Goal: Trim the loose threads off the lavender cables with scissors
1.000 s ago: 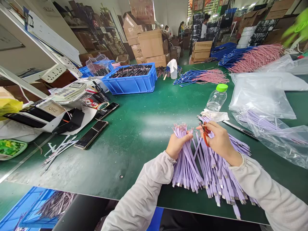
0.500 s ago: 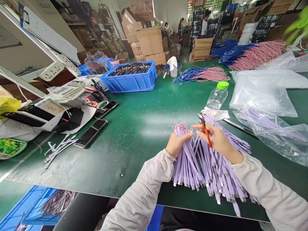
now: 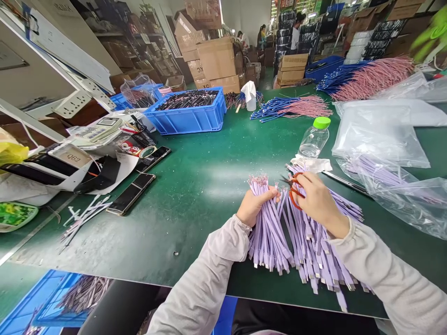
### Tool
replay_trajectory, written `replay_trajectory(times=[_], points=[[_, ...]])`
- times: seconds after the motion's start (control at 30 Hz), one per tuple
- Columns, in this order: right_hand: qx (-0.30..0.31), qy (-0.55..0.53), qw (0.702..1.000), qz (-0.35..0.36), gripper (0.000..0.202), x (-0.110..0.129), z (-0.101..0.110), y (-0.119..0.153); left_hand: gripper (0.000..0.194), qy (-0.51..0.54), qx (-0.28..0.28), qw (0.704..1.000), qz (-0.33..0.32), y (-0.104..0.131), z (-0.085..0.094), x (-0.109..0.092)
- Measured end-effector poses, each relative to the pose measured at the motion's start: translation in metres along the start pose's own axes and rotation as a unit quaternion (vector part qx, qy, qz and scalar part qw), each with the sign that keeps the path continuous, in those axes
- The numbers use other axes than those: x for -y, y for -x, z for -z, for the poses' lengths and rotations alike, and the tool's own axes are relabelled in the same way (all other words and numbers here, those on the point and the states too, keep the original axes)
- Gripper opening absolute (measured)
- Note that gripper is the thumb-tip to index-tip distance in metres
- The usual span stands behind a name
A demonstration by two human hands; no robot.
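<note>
Since the earlier frame, the scissors (image 3: 289, 181) have turned from nearly upright, so that their dark blades now point left toward the held bundle (image 3: 270, 232), and their orange loops show apart. The bundle of lilac cables stands at the near right part of the desk (image 3: 195, 186), its long axis running away from the person: frayed wire ends far, plugs near and splayed slightly right. The left hand (image 3: 253, 204) has its grip closed around the bundle below the frayed ends, thumb across the front. The right hand (image 3: 319, 202) keeps its grip closed on the scissors, above the lilac pile (image 3: 323, 260), which runs from far left to near right, plugs toward the person.

Toward the left lie white cable pieces (image 3: 85, 216) and a dark phone (image 3: 131, 194); farther back is a blue bin (image 3: 206, 120) filled with dark cables. Behind the right hand, a crumpled cloth (image 3: 312, 164) lies in front of a green-capped bottle (image 3: 314, 142). A thin dark strip (image 3: 345, 183) lies beyond the pile, near clear bags (image 3: 380, 135) at the right.

The desk is green and glossy, with small pale specks. Behind it, cartons (image 3: 218, 58) are stacked left of centre, and a person (image 3: 295, 38) is farther back between black-wrapped stacks (image 3: 309, 37)
</note>
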State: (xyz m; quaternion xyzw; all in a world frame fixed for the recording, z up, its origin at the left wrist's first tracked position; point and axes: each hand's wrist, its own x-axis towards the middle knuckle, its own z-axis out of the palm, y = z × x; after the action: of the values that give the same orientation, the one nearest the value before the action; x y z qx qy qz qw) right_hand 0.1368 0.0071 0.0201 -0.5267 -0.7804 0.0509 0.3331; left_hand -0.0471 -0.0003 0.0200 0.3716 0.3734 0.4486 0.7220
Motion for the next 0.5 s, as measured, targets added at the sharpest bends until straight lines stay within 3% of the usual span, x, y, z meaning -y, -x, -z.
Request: replay_trajectory(times=[0.13, 0.5], points=[[-0.005, 0.167, 0.984, 0.061, 0.017, -0.013, -0.001, 0.003, 0.027, 0.018, -0.006, 1.000, -0.002, -0.001, 0.002, 0.000], [-0.010, 0.167, 0.980, 0.105, 0.017, -0.017, -0.001, 0.002, 0.025, 0.025, -0.005, 1.000, 0.000, 0.000, 0.003, -0.001]])
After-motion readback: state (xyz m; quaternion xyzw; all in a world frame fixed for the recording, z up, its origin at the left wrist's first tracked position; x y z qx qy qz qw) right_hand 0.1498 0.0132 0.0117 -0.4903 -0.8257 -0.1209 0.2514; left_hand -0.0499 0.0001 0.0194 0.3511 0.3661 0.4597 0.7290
